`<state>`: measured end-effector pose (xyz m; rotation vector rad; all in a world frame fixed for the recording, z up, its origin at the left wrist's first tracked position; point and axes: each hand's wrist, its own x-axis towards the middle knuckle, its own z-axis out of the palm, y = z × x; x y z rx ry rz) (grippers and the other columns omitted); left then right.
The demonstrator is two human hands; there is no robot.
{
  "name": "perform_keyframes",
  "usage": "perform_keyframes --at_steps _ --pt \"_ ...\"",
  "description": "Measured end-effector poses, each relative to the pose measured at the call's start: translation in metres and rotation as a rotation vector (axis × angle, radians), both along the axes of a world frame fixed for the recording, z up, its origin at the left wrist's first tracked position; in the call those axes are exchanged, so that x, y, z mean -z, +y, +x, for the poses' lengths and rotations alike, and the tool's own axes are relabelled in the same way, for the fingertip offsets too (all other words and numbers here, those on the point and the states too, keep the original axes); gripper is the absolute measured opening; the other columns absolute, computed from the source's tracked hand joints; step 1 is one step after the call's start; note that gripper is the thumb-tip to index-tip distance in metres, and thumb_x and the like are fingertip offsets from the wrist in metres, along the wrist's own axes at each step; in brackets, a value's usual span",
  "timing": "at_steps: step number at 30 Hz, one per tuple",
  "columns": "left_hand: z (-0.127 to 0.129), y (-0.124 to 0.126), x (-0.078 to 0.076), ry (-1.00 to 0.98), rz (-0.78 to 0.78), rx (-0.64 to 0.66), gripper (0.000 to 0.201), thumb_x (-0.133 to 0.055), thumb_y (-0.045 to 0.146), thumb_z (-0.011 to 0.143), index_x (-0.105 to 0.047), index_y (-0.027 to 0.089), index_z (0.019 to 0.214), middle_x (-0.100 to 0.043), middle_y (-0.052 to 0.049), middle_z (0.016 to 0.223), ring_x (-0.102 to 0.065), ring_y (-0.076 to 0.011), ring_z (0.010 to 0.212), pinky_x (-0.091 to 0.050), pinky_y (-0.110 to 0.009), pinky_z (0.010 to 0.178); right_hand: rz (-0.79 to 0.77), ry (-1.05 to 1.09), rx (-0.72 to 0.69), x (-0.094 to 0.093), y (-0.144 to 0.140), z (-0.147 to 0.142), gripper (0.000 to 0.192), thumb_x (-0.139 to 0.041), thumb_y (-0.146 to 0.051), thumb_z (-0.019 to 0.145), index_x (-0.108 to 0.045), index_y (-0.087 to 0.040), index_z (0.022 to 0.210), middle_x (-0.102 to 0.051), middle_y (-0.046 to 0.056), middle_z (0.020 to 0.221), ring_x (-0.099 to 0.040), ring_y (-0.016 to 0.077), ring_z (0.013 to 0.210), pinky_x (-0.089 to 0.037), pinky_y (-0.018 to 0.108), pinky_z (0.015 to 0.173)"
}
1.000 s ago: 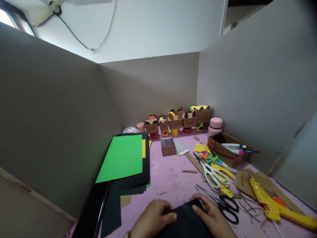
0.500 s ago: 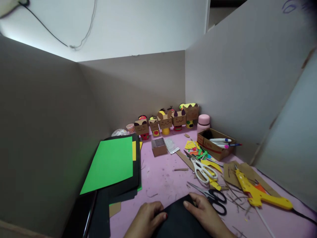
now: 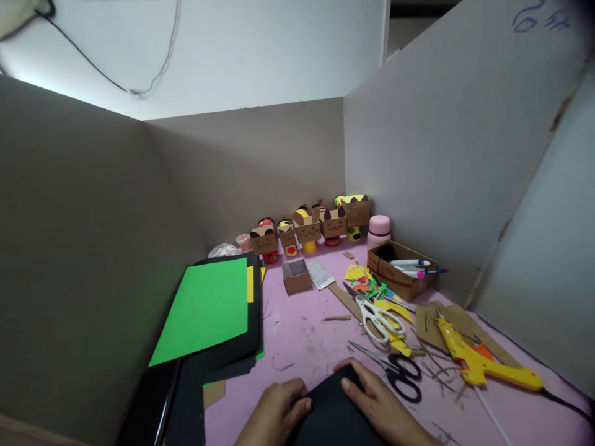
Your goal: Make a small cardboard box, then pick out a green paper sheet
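Both hands press flat on black paper (image 3: 337, 412) at the near edge of the pink table (image 3: 307, 334): left hand (image 3: 276, 415) fingers together, right hand (image 3: 383, 406) spread. Black scissors (image 3: 400, 375) lie just beside the right hand.

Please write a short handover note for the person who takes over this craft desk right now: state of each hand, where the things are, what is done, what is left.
Left hand: flat on the left edge of the black paper sheet, fingers pressing, nothing gripped.
Right hand: flat on the sheet's top right corner, also pressing.
The sheet lies on the pink table at the near edge.
Black-handled scissors lie just right of the right hand, white-handled scissors behind them, yellow glue gun further right.
Done: a row of finished box figures stands at the back wall.
Left: the black sheet shows no cuts yet; green paper lies unused at the left.
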<state>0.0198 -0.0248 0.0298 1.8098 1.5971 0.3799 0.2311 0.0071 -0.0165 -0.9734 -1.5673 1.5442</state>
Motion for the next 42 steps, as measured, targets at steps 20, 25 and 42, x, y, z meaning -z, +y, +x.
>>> perform_keyframes --at_steps 20,25,42 --pt "-0.052 -0.017 0.016 -0.541 -0.091 -0.426 0.031 -0.070 0.043 0.057 -0.054 0.017 0.057 -0.046 0.006 0.050 -0.038 -0.0092 0.048 -0.025 -0.022 0.049 -0.261 0.177 0.084 0.010 0.007 0.009 0.037 -0.063 -0.052 0.073 -0.070 -0.020 0.091 -0.072 0.005 0.087 -0.064 0.0221 0.069 -0.048 0.031 0.063" --pt "-0.038 -0.031 0.049 -0.852 -0.010 -0.667 0.049 -0.063 0.064 0.059 -0.039 0.022 0.061 -0.042 0.008 0.049 -0.036 -0.0079 0.044 -0.027 -0.022 0.047 -0.323 0.217 0.080 0.018 0.003 0.005 0.033 -0.065 -0.048 0.073 -0.070 -0.019 0.087 -0.071 0.002 0.071 -0.064 0.0207 0.061 -0.049 0.031 0.060" --pt "-0.029 -0.032 0.052 -1.013 0.001 -0.791 0.043 -0.073 0.054 0.059 -0.052 0.016 0.062 -0.048 0.008 0.048 -0.039 -0.0069 0.043 -0.028 -0.019 0.044 -0.200 0.090 0.285 0.027 0.008 0.004 0.047 -0.069 -0.052 0.064 -0.066 -0.022 0.100 -0.068 0.009 0.109 -0.053 0.0309 0.113 -0.040 0.041 0.096"
